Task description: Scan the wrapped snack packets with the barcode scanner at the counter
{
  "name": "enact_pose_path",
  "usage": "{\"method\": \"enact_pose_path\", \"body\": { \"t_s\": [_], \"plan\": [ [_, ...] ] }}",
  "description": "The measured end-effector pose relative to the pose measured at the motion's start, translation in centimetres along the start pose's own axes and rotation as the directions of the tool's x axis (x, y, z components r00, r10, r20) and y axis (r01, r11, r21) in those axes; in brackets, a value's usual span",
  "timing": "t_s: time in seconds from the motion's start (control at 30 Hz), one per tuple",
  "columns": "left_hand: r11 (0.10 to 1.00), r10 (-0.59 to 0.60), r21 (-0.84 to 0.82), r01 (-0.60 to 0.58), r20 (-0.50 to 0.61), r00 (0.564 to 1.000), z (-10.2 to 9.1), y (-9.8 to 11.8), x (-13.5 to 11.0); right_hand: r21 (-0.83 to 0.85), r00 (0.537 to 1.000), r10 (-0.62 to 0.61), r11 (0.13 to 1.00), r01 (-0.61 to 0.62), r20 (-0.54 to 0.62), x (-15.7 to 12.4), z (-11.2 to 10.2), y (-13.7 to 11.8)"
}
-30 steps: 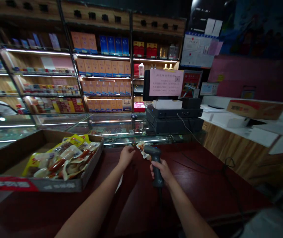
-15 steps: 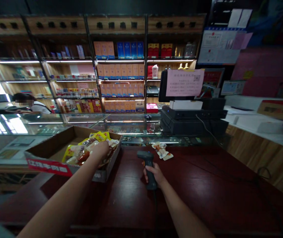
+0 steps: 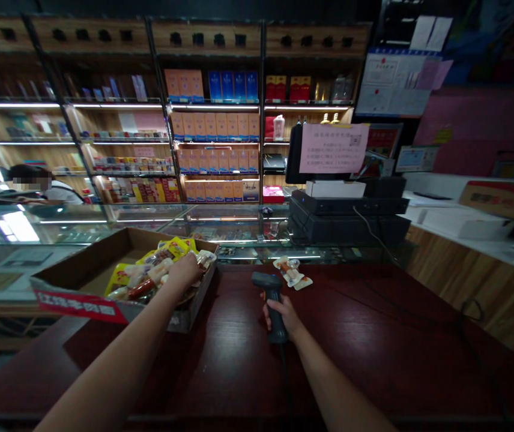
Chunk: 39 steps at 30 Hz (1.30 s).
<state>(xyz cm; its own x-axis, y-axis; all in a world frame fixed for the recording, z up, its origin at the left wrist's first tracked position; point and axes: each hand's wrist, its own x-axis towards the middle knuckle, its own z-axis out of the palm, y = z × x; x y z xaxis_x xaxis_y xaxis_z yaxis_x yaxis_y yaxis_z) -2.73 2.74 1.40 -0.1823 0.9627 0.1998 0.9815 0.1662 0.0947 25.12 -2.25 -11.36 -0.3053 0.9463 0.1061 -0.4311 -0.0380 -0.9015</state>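
Observation:
My right hand (image 3: 283,313) is wrapped round the grip of a dark barcode scanner (image 3: 271,300) that stands upright over the dark red counter (image 3: 374,354). My left hand (image 3: 185,270) reaches into a cardboard box (image 3: 90,273) full of sausage snack packets (image 3: 149,276), with its fingers curled down among them; I cannot make out what they hold. A few small snack packets (image 3: 290,271) lie on the counter just beyond the scanner.
A till with a screen and a pink paper notice (image 3: 332,149) stands behind a glass display case (image 3: 221,231). Lit shelves of boxed goods (image 3: 214,138) fill the back wall. A person (image 3: 43,186) sits at far left. A cable (image 3: 468,312) runs across the counter's right side.
A second ago my left hand held a packet at the scanner; that packet now lies on the counter, and the hand has moved left into the box. My right hand keeps the scanner.

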Motion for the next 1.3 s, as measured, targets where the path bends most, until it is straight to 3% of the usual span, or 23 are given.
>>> {"method": "enact_pose_path", "body": {
  "t_s": [0.13, 0.2, 0.27, 0.33, 0.4, 0.43, 0.53, 0.6, 0.73, 0.97, 1.13, 1.3],
  "plan": [
    [0.977, -0.041, -0.214, -0.012, -0.240, 0.970, -0.8, 0.8, -0.8, 0.032, 1.000, -0.015, 0.999, 0.016, -0.009, -0.1, 0.2, -0.4],
    [0.905, -0.074, -0.418, -0.078, -0.334, 0.940, -0.6, 1.9, -1.6, 0.046, 0.999, -0.029, 0.998, 0.031, -0.024, -0.2, 0.3, -0.6],
    [0.741, -0.107, -0.650, -0.167, -0.360, 0.927, 0.9, 3.6, -2.6, 0.058, 0.998, -0.049, 0.997, 0.052, -0.044, -0.4, 0.5, -1.0],
    [0.512, -0.097, -0.830, -0.223, -0.314, 0.945, 3.7, 5.5, -3.7, 0.072, 0.996, -0.065, 0.995, 0.070, -0.063, -0.5, 0.5, -1.3],
    [0.309, -0.056, -0.937, -0.164, -0.190, 0.980, 7.4, 7.2, -4.6, 0.079, 0.994, -0.075, 0.994, 0.081, -0.074, -0.7, 0.6, -1.5],
    [0.258, -0.050, -0.960, -0.106, -0.123, 0.991, 9.2, 7.7, -4.9, 0.078, 0.994, -0.077, 0.993, 0.083, -0.076, -0.7, 0.6, -1.5],
    [0.245, -0.057, -0.969, 0.005, -0.010, 0.998, 13.5, 8.5, -5.5, 0.052, 0.994, -0.076, 0.995, 0.080, -0.073, -0.8, 0.7, -1.4],
    [0.260, -0.080, -0.966, -0.004, -0.025, 0.996, 14.7, 8.4, -5.7, 0.017, 0.995, -0.071, 0.997, 0.073, -0.077, -0.7, 0.7, -1.3],
    [0.321, -0.129, -0.947, -0.024, -0.069, 0.989, 14.3, 8.2, -6.1, -0.071, 0.995, -0.039, 0.997, 0.033, -0.088, -0.7, 0.8, -1.1],
    [0.287, -0.131, -0.958, -0.001, -0.040, 0.991, 13.1, 8.4, -6.5, -0.144, 0.998, -0.005, 0.990, -0.005, -0.066, -0.9, 1.2, -1.2],
    [0.346, -0.127, -0.938, -0.011, -0.059, 0.990, 13.5, 8.2, -6.5, -0.119, 0.998, -0.009, 0.993, 0.002, -0.063, -0.8, 1.1, -1.1],
    [0.303, -0.143, -0.953, 0.012, -0.033, 0.989, 14.2, 8.0, -6.0, -0.094, 0.996, 0.005, 0.995, -0.013, -0.088, -0.7, 1.0, -1.1]
  ]
}}
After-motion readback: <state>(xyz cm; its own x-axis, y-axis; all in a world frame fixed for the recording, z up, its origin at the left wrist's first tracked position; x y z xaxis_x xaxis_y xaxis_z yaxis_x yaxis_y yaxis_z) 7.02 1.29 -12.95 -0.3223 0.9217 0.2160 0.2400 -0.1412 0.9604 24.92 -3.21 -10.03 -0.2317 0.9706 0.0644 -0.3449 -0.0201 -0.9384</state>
